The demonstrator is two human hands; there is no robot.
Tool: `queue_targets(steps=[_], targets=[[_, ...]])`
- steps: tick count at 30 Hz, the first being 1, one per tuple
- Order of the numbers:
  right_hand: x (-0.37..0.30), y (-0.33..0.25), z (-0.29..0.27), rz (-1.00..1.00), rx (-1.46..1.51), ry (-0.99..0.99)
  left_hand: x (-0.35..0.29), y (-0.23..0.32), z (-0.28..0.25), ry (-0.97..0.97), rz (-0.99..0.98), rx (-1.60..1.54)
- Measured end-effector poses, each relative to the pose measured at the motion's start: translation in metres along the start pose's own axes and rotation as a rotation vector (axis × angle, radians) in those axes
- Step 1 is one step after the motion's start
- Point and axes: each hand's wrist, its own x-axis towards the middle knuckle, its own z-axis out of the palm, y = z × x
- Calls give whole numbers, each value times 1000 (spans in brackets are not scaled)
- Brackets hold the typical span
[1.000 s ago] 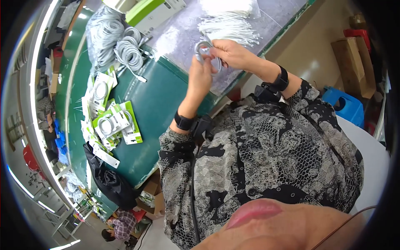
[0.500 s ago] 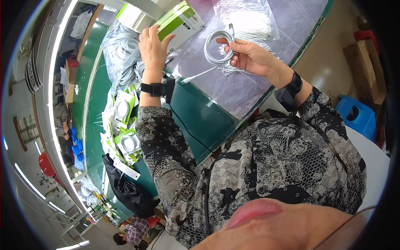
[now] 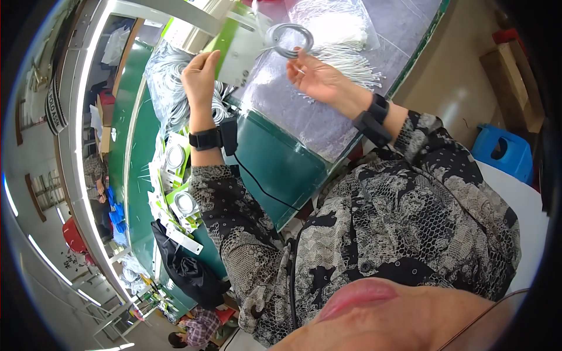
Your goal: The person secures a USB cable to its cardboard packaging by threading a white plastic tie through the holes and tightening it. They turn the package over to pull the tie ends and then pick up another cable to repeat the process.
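My left hand [image 3: 201,82] is closed, thumb and fingers pinching the edge of a green-and-white packaging card [image 3: 239,52]. The card stands tilted above the table. To its right, my right hand [image 3: 321,77] grips the lower side of a coiled light grey cable [image 3: 308,40], thumb and forefinger together and the other fingers curled. The left part of the coil is smeared and overlaps the card's right edge, so I cannot tell whether they touch. Behind the right hand lies a pile of white twist ties [image 3: 348,55], partly in a clear plastic bag.
Left of my left hand sits a plastic bag of coiled cables [image 3: 167,82]. Packed cable cards [image 3: 175,158] are heaped nearer, beside a black bag [image 3: 184,263]. A blue plastic stool [image 3: 502,155] and a cardboard box [image 3: 509,88] stand to the right. Other people sit far left.
My left hand, spread beside the green-and-white cards before, now pinches a card. My right hand has moved left with the coiled cable, bringing it close to the card.
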Motion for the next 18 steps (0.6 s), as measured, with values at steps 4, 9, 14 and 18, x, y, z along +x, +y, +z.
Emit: queue_targets(steps=[4, 9, 14, 18], targets=[[4, 22, 4, -32, -166, 63, -26, 12, 1, -76, -117, -230], [-20, 27, 24, -116, -232, 12, -67, 41, 5, -326, -293, -988], [-42, 34, 48, -136, -231, -96, -140, 46, 57, -293, 134, -887], [-65, 38, 48, -141, -442, -75, -152, 87, 82, 92, -206, -833]])
